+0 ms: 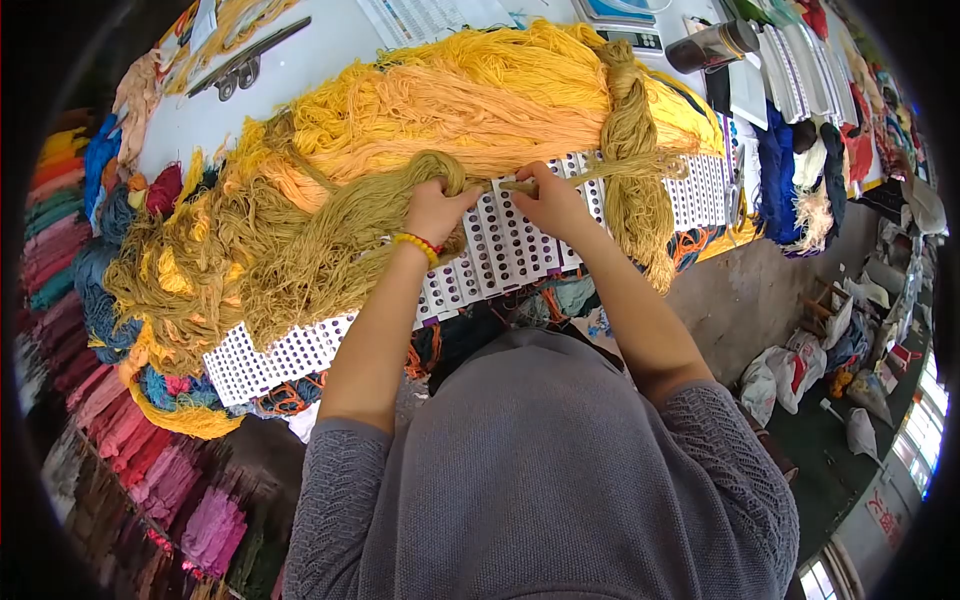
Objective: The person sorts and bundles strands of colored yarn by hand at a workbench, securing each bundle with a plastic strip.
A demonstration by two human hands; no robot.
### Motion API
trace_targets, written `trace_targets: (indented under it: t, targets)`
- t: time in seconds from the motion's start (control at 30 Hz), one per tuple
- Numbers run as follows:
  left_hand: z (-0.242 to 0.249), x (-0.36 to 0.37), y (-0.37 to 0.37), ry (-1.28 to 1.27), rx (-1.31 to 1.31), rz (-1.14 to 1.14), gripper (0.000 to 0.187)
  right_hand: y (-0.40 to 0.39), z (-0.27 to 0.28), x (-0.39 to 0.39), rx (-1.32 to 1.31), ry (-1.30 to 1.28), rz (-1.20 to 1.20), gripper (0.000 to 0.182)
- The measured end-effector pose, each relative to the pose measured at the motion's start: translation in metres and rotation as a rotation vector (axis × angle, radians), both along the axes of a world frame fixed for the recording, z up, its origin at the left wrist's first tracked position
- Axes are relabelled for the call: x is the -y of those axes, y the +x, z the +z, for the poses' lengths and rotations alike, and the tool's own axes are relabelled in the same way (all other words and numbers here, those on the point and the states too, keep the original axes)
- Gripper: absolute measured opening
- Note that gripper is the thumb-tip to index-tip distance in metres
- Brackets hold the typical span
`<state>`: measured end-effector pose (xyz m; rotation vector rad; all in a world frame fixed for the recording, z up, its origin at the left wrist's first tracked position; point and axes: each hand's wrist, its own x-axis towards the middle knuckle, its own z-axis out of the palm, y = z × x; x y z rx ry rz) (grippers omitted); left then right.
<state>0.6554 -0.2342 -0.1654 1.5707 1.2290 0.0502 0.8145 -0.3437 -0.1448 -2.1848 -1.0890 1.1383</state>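
My left hand [436, 210] grips a thick skein of mustard-olive yarn [300, 255] that spreads to the left over the table. My right hand [548, 200] pinches a thin strand of the same yarn [600, 172], stretched taut between both hands and running right to a hanging olive skein [632, 170]. Both hands rest over a white sample card with rows of dark holes [500, 250]. A beaded yellow and red bracelet [418, 245] sits on my left wrist. Behind the hands lies a big heap of yellow and orange yarn [470, 95].
Scissors [245, 62] lie on the white table at the back left. A scale [630, 25] and a dark cup [712, 45] stand at the back. Blue, white and red yarn [800, 170] hangs at the right edge. Pink and purple skeins [170, 470] are stacked lower left. Bags litter the floor [790, 375].
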Motion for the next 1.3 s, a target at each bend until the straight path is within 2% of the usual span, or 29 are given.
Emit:
trace_targets:
  t: [0.07,0.13,0.17,0.2,0.27,0.3,0.33,0.4,0.43,0.53,0.57,0.6,0.67,0.7,0.77,0.8,0.83,0.9,0.93,1.0,1.03,1.1,1.17,1.23,1.3]
  targets:
    - [-0.004,0.007,0.001,-0.004,-0.037,0.000,0.038,-0.001,0.002,0.002,-0.014,0.003,-0.033,0.030]
    - [-0.028,0.019,-0.005,-0.008,0.276,0.117,0.038,-0.002,0.002,0.003,-0.031,0.008,-0.069,0.030]
    - [-0.004,0.024,-0.005,-0.188,0.358,0.168,0.033,-0.003,0.000,0.005,-0.019,0.047,-0.088,0.028]
    - [0.011,0.025,-0.008,-0.189,0.353,0.164,0.033,-0.005,-0.003,0.007,-0.007,0.086,-0.107,0.026]
    - [0.030,0.027,-0.011,-0.807,0.828,0.420,0.029,-0.007,-0.016,0.012,0.057,0.164,-0.101,0.023]
    - [0.034,0.029,-0.015,-0.960,0.842,0.446,0.034,-0.007,-0.022,0.015,0.128,0.242,-0.091,0.020]
    - [0.035,0.030,-0.013,-0.965,0.839,0.442,0.034,-0.008,-0.021,0.014,0.145,0.284,-0.089,0.015]
    - [0.036,0.029,-0.008,-0.971,0.759,0.210,0.035,-0.012,-0.015,0.016,0.117,0.345,-0.158,0.014]
    - [0.038,0.030,-0.001,-0.963,0.672,0.240,0.035,-0.015,-0.009,0.016,0.089,0.408,-0.225,0.013]
    - [0.031,0.031,0.012,-1.057,0.710,0.325,0.034,-0.025,0.012,0.017,0.316,0.536,0.096,0.010]
    - [0.028,0.033,0.011,-1.063,0.709,0.321,0.034,-0.024,0.008,0.016,0.395,0.519,0.128,0.017]
    - [0.026,0.033,0.010,-0.951,0.655,0.316,0.032,-0.022,0.009,0.013,0.397,0.518,0.127,0.017]
    - [0.028,0.034,0.008,-0.703,0.491,0.321,0.027,-0.021,0.009,0.003,0.525,0.343,0.160,0.033]
    - [0.028,0.036,0.005,-0.705,0.484,0.318,0.027,-0.021,0.005,0.000,0.553,0.316,0.196,0.042]
    - [0.025,0.040,-0.001,-0.496,0.344,0.378,0.023,-0.020,-0.003,-0.003,0.568,0.342,0.204,0.041]
    - [0.021,0.041,-0.003,-0.534,0.385,0.463,0.021,-0.019,-0.006,-0.005,0.592,0.374,0.220,0.040]
    - [0.018,0.041,-0.003,-0.538,0.384,0.457,0.021,-0.018,-0.006,-0.005,0.594,0.369,0.214,0.040]
    - [0.014,0.041,-0.006,-0.717,0.592,0.774,0.024,-0.017,-0.002,-0.004,0.611,0.367,0.225,0.037]
    - [0.011,0.038,-0.012,-0.856,0.686,0.838,0.022,-0.016,-0.003,-0.003,0.613,0.365,0.226,0.037]
    - [-0.009,0.027,-0.032,-0.869,0.738,0.907,0.016,-0.014,-0.004,-0.003,0.659,0.372,0.256,0.035]
    - [0.015,0.020,-0.031,-0.872,0.707,0.937,0.009,-0.015,-0.005,-0.003,0.658,0.371,0.257,0.035]
    - [0.005,0.000,-0.064,-0.956,0.846,0.863,0.009,-0.015,-0.006,-0.003,0.665,0.360,0.246,0.034]
    - [0.026,-0.021,-0.095,-0.763,0.743,0.972,0.014,-0.015,-0.008,-0.003,0.634,0.350,0.235,0.034]
    - [0.039,-0.049,-0.148,-0.650,0.761,1.063,0.016,-0.016,-0.011,-0.004,0.599,0.353,0.225,0.034]
    - [0.065,-0.083,-0.212,-0.479,0.789,1.001,0.023,-0.015,-0.013,-0.003,0.624,0.406,0.227,0.034]
